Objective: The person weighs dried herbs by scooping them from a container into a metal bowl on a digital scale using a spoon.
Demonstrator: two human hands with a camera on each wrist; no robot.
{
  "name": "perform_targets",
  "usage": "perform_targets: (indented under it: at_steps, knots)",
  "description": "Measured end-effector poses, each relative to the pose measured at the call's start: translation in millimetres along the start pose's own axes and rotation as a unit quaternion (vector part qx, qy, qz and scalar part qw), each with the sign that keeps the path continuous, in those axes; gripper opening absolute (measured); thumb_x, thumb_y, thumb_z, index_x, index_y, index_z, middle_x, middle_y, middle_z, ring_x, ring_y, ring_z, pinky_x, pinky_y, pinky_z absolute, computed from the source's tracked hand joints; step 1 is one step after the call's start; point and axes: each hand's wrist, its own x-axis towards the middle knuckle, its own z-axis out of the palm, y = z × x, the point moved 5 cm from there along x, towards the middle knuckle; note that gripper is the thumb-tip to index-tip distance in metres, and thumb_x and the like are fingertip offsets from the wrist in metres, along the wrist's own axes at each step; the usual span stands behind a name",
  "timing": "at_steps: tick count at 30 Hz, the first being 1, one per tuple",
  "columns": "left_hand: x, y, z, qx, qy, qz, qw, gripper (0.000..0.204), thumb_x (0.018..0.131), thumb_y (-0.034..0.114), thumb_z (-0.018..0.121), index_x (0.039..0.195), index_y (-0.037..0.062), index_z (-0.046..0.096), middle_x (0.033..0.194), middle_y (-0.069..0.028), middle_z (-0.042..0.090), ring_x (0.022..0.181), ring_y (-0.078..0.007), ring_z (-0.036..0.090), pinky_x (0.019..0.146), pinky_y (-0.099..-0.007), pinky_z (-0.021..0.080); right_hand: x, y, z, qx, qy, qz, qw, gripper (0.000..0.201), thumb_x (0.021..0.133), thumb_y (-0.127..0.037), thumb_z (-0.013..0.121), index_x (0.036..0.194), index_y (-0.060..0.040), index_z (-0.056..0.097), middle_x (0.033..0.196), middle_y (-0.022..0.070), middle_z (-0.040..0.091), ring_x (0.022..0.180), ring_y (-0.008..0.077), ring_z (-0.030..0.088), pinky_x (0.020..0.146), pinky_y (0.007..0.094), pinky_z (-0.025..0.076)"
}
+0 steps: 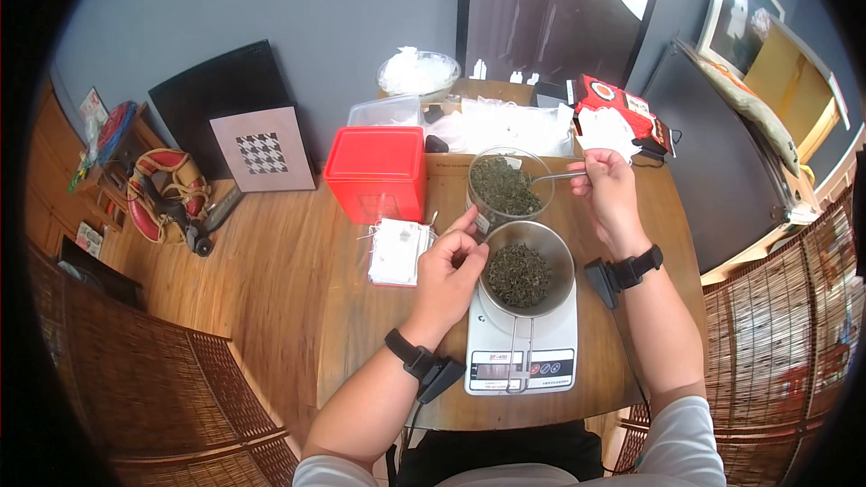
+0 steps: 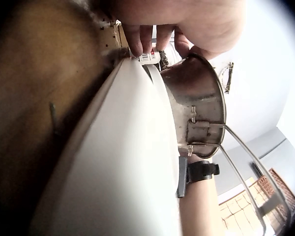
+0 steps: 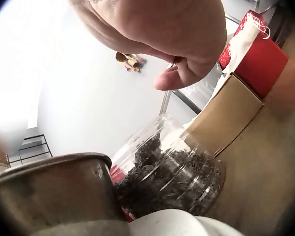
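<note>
My right hand [image 1: 612, 203] pinches the handle of a metal spoon [image 1: 561, 175] above a clear plastic jar [image 3: 174, 172]. The spoon's bowl end is down among dark dried leaves [image 1: 502, 182] in the jar. On a white kitchen scale [image 1: 521, 368] sits a metal cup [image 1: 566, 257] with a folding wire handle, holding more of these leaves [image 1: 519, 276]. Beside the cup and jar is my left hand [image 1: 448, 269]. Its fingertips [image 2: 146, 46] lie at the jar's label [image 2: 150, 58], and its thumb side is close to the cup's rim.
Left of the jar stand a red-lidded box [image 1: 374, 167] and a stack of white drawstring bags [image 1: 397, 251]. Behind the jar, a cardboard box [image 1: 449, 165] holds white bags. A clear bowl [image 1: 419, 81] of white material and a red package [image 1: 622, 104] are farther back.
</note>
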Motion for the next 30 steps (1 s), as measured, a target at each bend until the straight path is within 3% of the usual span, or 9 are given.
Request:
perform_targets:
  at_steps: [11, 17, 19, 23, 25, 30]
  knots:
    - [-0.6, 0.9, 0.2, -0.006, 0.002, -0.013, 1.000, 0.017, 0.091, 0.004, 0.064, 0.077, 0.0005, 0.055, 0.144, -0.0260, 0.049, 0.118, -0.0191, 0.059, 0.087, -0.0300, 0.047, 1.1, 7.6, -7.9, 0.027, -0.005, 0.007, 1.000, 0.016, 0.103, -0.012, 0.050, 0.112, 0.0015, 0.053, 0.094, 0.0126, 0.067, 0.070, 0.0125, 0.059, 0.065, 0.0262, 0.052]
    - [-0.4, 2.1, -0.5, 0.003, 0.002, -0.004, 1.000, 0.017, 0.091, 0.003, 0.064, 0.077, 0.0005, 0.055, 0.143, -0.0265, 0.051, 0.119, -0.0209, 0.059, 0.088, -0.0309, 0.047, -0.3, 7.3, -9.2, 0.040, -0.011, 0.020, 0.999, 0.015, 0.103, -0.010, 0.050, 0.113, 0.0002, 0.051, 0.097, 0.0127, 0.066, 0.068, 0.0101, 0.059, 0.063, 0.0221, 0.052]
    - [-1.0, -0.2, 0.2, -0.006, -0.022, -0.024, 0.999, 0.014, 0.093, 0.005, 0.061, 0.081, 0.0018, 0.056, 0.148, -0.0189, 0.047, 0.127, -0.0241, 0.052, 0.105, -0.0376, 0.041, -1.0, 6.9, -9.5, 0.046, -0.007, 0.023, 0.999, 0.015, 0.103, -0.011, 0.050, 0.113, 0.0003, 0.051, 0.098, 0.0126, 0.066, 0.068, 0.0099, 0.059, 0.063, 0.0219, 0.053]
    - [-0.7, -1.0, 1.0, -0.009, -0.018, -0.029, 0.999, 0.014, 0.093, 0.005, 0.061, 0.080, 0.0019, 0.056, 0.148, -0.0189, 0.048, 0.127, -0.0240, 0.052, 0.105, -0.0375, 0.041, -6.0, -0.1, -8.6, 0.059, -0.008, 0.025, 0.998, 0.015, 0.103, -0.011, 0.051, 0.113, -0.0001, 0.051, 0.098, 0.0122, 0.066, 0.068, 0.0099, 0.059, 0.063, 0.0217, 0.053]
    - [-0.2, 1.1, 0.2, -0.004, 0.008, -0.010, 1.000, 0.017, 0.089, 0.002, 0.064, 0.076, 0.0000, 0.054, 0.137, -0.0270, 0.056, 0.127, -0.0238, 0.055, 0.091, -0.0331, 0.047, -11.2, -6.1, -9.5, 0.063, -0.010, 0.024, 0.998, 0.015, 0.103, -0.011, 0.049, 0.113, -0.0004, 0.052, 0.097, 0.0122, 0.067, 0.071, 0.0118, 0.059, 0.066, 0.0252, 0.051]
    - [0.3, 0.6, -1.0, 0.014, 0.002, -0.006, 1.000, 0.017, 0.090, 0.001, 0.064, 0.076, 0.0000, 0.054, 0.138, -0.0270, 0.055, 0.126, -0.0232, 0.056, 0.092, -0.0328, 0.047, -39.9, -23.9, -17.2, 0.092, -0.027, 0.020, 0.995, 0.015, 0.103, -0.011, 0.050, 0.113, -0.0012, 0.052, 0.097, 0.0121, 0.066, 0.070, 0.0117, 0.059, 0.066, 0.0240, 0.050]
